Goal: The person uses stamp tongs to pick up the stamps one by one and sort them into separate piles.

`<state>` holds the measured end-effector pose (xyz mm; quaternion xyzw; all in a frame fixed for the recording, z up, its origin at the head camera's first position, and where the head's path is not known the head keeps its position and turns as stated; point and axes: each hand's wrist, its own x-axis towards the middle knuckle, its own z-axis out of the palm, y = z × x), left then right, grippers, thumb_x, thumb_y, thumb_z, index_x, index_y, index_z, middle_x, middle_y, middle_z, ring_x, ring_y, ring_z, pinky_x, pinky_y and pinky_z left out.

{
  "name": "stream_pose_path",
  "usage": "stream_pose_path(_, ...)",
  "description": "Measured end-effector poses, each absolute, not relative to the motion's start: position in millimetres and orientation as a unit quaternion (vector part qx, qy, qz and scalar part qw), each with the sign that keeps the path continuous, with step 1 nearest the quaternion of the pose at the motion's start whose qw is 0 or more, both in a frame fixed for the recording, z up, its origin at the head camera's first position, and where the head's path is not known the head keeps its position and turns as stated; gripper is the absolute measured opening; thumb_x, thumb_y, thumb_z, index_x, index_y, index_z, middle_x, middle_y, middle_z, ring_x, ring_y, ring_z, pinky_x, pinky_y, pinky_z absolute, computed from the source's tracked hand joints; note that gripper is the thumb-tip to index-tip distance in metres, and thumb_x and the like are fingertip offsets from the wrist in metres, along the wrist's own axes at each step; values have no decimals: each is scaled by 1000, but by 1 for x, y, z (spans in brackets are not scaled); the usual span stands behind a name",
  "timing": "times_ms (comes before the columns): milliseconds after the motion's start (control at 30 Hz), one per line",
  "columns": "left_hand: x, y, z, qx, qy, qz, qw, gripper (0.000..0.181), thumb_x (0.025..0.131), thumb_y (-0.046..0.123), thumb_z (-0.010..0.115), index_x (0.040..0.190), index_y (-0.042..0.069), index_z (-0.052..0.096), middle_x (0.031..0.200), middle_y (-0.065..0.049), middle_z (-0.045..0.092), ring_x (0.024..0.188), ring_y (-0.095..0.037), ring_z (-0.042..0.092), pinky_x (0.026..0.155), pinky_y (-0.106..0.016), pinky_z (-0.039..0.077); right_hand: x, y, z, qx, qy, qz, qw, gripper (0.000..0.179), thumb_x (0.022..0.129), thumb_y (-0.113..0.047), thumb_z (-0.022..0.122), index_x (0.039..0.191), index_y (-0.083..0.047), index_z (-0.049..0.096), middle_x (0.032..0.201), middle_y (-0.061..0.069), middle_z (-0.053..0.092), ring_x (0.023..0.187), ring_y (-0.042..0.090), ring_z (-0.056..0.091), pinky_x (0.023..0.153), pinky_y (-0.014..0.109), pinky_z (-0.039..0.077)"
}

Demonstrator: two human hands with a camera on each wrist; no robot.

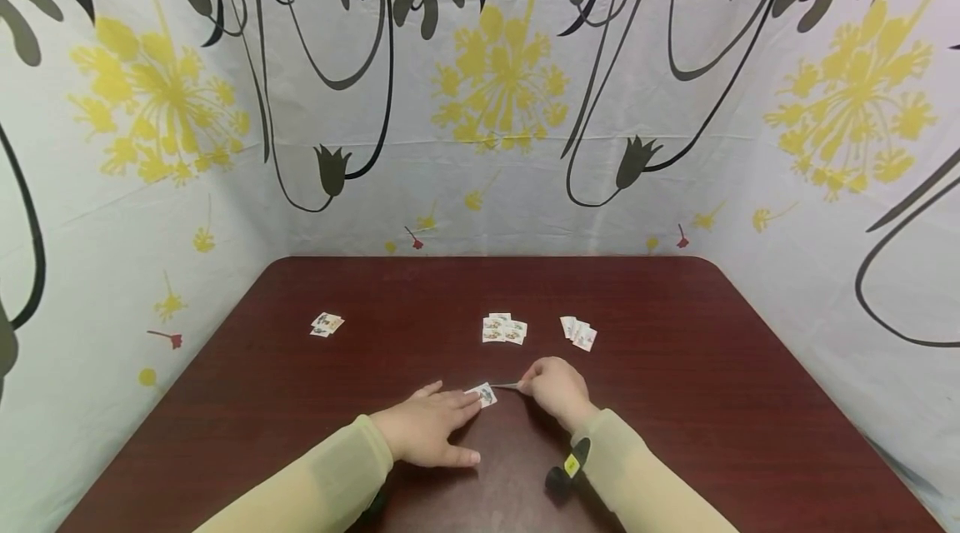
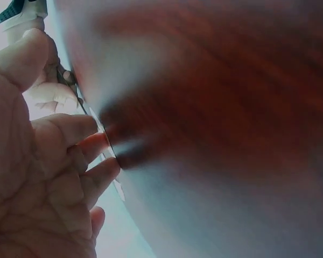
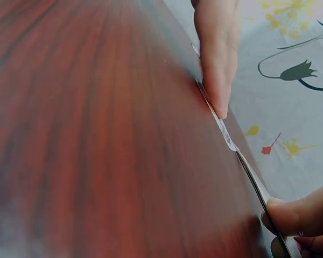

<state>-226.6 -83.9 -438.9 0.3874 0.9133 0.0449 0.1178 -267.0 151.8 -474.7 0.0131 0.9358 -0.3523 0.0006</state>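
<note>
My left hand (image 1: 431, 425) lies palm down near the front middle of the table, its fingers straight. Its fingertips rest on a small white picture card (image 1: 486, 395) and cover the card's left part. To the right, my right hand (image 1: 558, 391) pinches slim metal tweezers (image 1: 506, 386) between thumb and fingers. In the right wrist view the tweezers (image 3: 254, 179) lie low along the tabletop, their tip touching the near end of the card (image 3: 226, 134). Whether the tip grips the card or slides under it, I cannot tell.
Farther back on the dark red table (image 1: 420, 291) lie three groups of small picture cards: a left group (image 1: 327, 324), a middle group (image 1: 504, 330) and a right group (image 1: 579, 333). A patterned cloth (image 1: 510, 208) hangs behind the table and at both sides.
</note>
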Motion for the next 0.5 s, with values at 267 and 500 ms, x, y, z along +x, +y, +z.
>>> stream_pose_path(267,-228,-83,-439,380,918,26,112,77,90,64,50,146,12,43,152,-1,37,140,-23,33,114,-48,17,-262,157,-474,17,938,-347,-3,12,79,-21,74,68,-19,69,73,-8,62,68,12,53,64,33,43)
stream_pose_path(500,-226,-80,-438,363,926,15,99,77,89,64,52,144,11,46,146,-1,42,136,-19,36,114,-47,18,-257,160,-474,23,937,-349,-7,13,79,-21,75,67,-19,69,71,-8,61,68,12,53,65,33,43)
